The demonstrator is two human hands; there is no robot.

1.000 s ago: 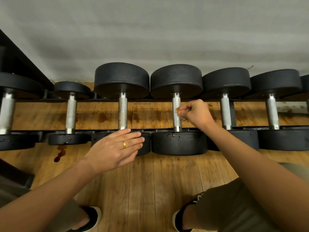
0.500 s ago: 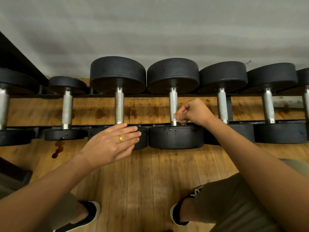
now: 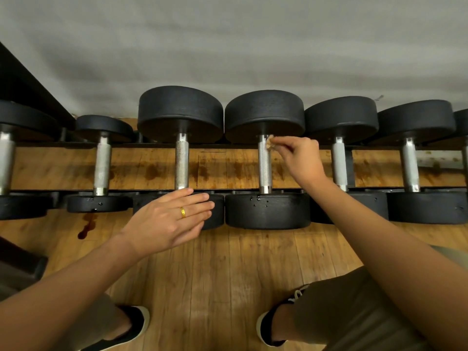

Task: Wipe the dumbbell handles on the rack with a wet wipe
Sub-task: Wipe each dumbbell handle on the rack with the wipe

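Six handles are showing along the rack (image 3: pixel 57 198), and the one getting the treatment right now is the knurled handle (image 3: pixel 264 168) of one of the big dumbbells. The right hand (image 3: pixel 301 158) is pinching a scrunched-up wet wipe (image 3: pixel 269 144) between thumb and fingertips. It's pressing the wipe against the far end of that handle, right up by the back weight head, so the wipe is sitting on the handle's right side at its far end.

The left hand (image 3: pixel 172 219) is hanging flat and relaxed with the fingers straight, gripping nothing. It's hovering over the front head of the dumbbell just left of that handle, and I can't tell if it's actually touching.

My read is that we're mid-wipe on this one bar. The wipe is looking small and a bit brownish, and it's only covering one side. So the next move is probably calling for a drag toward the near end of that handle, plus rolling the wipe round the bar so the underside is getting cleaned too.

After that, the two handles right of it are waiting. No way of telling from here whether the ones left of it are done.
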